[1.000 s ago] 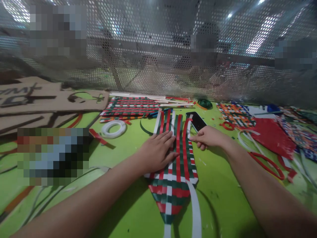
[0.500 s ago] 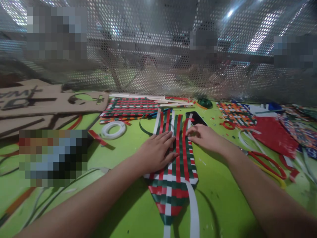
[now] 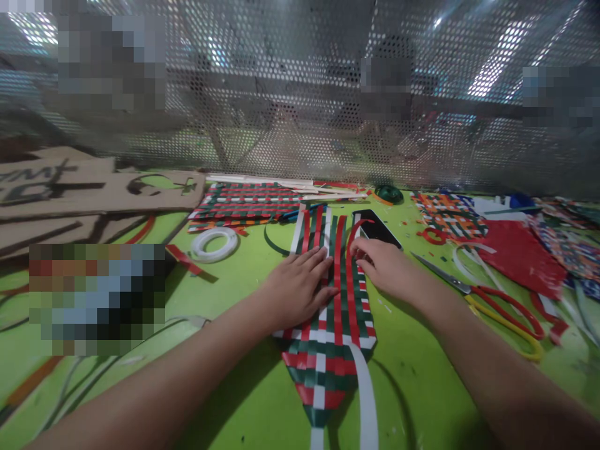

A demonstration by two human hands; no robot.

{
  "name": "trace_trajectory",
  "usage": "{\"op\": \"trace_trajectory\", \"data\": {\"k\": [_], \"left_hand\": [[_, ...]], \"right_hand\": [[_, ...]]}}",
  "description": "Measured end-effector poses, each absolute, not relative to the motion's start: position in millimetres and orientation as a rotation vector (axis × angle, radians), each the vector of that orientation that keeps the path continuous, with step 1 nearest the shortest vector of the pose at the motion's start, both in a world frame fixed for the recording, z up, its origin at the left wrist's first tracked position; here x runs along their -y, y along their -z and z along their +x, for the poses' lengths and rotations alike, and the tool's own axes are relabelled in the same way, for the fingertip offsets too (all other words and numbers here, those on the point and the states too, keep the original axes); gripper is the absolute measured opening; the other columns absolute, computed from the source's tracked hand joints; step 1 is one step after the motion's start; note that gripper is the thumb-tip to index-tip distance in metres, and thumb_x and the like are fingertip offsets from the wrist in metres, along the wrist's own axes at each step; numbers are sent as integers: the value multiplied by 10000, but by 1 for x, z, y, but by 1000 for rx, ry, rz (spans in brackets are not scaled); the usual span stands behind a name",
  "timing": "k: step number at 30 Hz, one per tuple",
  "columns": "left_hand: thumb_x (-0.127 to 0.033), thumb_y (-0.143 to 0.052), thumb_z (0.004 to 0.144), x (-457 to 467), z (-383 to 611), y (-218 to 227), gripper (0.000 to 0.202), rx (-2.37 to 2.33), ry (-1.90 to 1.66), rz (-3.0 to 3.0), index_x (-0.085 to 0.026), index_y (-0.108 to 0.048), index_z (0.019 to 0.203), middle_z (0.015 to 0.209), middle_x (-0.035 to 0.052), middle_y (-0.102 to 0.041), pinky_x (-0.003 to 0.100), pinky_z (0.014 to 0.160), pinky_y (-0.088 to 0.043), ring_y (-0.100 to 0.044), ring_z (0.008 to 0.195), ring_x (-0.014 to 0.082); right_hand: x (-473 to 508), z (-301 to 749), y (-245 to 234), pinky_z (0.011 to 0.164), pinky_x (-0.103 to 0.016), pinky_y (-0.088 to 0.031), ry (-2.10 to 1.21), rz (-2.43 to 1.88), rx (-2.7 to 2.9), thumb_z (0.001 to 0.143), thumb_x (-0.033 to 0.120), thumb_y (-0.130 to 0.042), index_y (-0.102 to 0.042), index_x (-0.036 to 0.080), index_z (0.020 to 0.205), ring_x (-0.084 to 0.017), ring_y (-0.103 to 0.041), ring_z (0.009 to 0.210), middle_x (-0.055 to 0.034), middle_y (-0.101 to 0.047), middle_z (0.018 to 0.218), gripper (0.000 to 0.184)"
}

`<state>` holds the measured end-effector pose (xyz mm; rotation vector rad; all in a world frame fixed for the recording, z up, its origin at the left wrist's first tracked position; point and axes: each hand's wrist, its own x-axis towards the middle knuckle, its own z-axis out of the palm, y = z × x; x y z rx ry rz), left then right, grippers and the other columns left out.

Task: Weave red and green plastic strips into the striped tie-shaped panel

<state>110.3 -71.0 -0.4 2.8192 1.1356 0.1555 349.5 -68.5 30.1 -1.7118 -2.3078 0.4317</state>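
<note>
A woven piece of red, green and white strips [image 3: 319, 379] lies in front of me, its pointed end toward me and loose strip ends fanning out at the far side. My left hand [image 3: 300, 289] rests flat on its left half, fingers spread. At the far right edge, my right hand [image 3: 382, 259] has thumb and fingers closed around a red strip [image 3: 350, 294], whose free end curls to the right above the fingers. A long white strip [image 3: 365, 394] hangs from the piece toward me. The fingertips of the right hand are partly hidden.
Scissors [image 3: 464, 287] with red and yellow handles lie right of my right hand; a phone [image 3: 380, 231] lies just beyond it. A white strip roll [image 3: 214, 244], woven mats [image 3: 257, 199], cardboard [image 3: 103, 194] and a red sheet [image 3: 522, 253] surround the work. A perforated screen [image 3: 281, 150] stands behind.
My right hand has shifted slightly, and the red strip's end now bends farther right. More of the phone and scissors shows. The left hand stays in place on the weave.
</note>
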Motion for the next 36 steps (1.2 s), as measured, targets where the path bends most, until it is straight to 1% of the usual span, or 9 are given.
{"op": "trace_trajectory", "data": {"k": [4, 8, 16, 20, 22, 25, 27, 30, 36], "left_hand": [[-617, -225, 1046, 71, 110, 1, 716, -1130, -178, 2837, -153, -400, 1562, 1658, 116, -310, 448, 1215, -292, -296, 1536, 272], [-610, -231, 1046, 71, 110, 0, 711, -1135, -172, 2831, -151, -394, 1565, 1659, 118, -308, 448, 1215, -291, -300, 1534, 276], [-562, -322, 1047, 66, 107, -1, 647, -1080, -250, 2785, -166, -411, 1551, 1639, 125, -370, 479, 1184, -357, -378, 1494, 292], [-354, -457, 1023, 53, 92, -15, 319, -1017, -775, 2708, -179, -673, 1180, 1287, 122, -688, 384, 1035, -501, -635, 1188, 242], [-291, -533, 974, 45, 79, -25, 169, -1154, -1259, 2588, -199, -667, 1020, 1117, 107, -697, 383, 953, -531, -637, 1099, 242], [-342, -651, 908, 32, 58, -36, 217, -1528, -1802, 2153, -204, -635, 1075, 992, 85, -648, 336, 679, -525, -610, 815, 204], [-431, -658, 919, 25, 47, -40, 287, -1517, -1666, 1895, -219, -643, 1112, 860, 38, -635, 282, 544, -454, -551, 654, 154], [-561, -612, 929, 19, 41, -41, 376, -1321, -1164, 1816, -210, -737, 979, 695, 14, -622, 240, 469, -385, -507, 554, 120], [-584, -704, 838, 17, 49, -24, 407, -1160, -792, 1833, -211, -790, 975, 696, 14, -681, 218, 454, -344, -474, 518, 99]], "right_hand": [[73, 346, -28, 909, -358, -479, -443, -1663, 2383, 1024, 245, -470, -690, 295, 1197, -236, -655, 991, -90, -673, 1121, 284], [74, 344, -24, 929, -381, -493, -458, -1719, 2359, 968, 413, -615, -661, 283, 1284, -267, -651, 1042, -114, -648, 1169, 345], [72, 341, -22, 947, -392, -488, -478, -1745, 2328, 952, 375, -650, -662, 267, 1269, -272, -640, 1066, -121, -653, 1199, 336], [72, 343, -21, 884, -379, -503, -485, -1731, 2349, 963, 391, -638, -664, 268, 1266, -272, -645, 1040, -121, -662, 1163, 328], [72, 344, -22, 868, -376, -506, -513, -1728, 2351, 967, 410, -631, -665, 277, 1256, -262, -653, 1000, -112, -662, 1149, 320], [73, 344, -24, 837, -373, -512, -541, -1763, 2334, 968, 432, -623, -664, 289, 1257, -254, -657, 957, -113, -652, 1155, 325], [74, 343, -26, 833, -372, -511, -545, -1766, 2336, 969, 426, -621, -664, 282, 1258, -269, -647, 998, -121, -650, 1161, 325], [74, 342, -27, 858, -383, -505, -557, -1777, 2331, 975, 416, -615, -660, 272, 1265, -278, -637, 1035, -129, -642, 1195, 327], [74, 341, -27, 879, -380, -502, -554, -1789, 2317, 971, 402, -626, -664, 274, 1271, -270, -644, 1040, -128, -635, 1222, 329]]}}
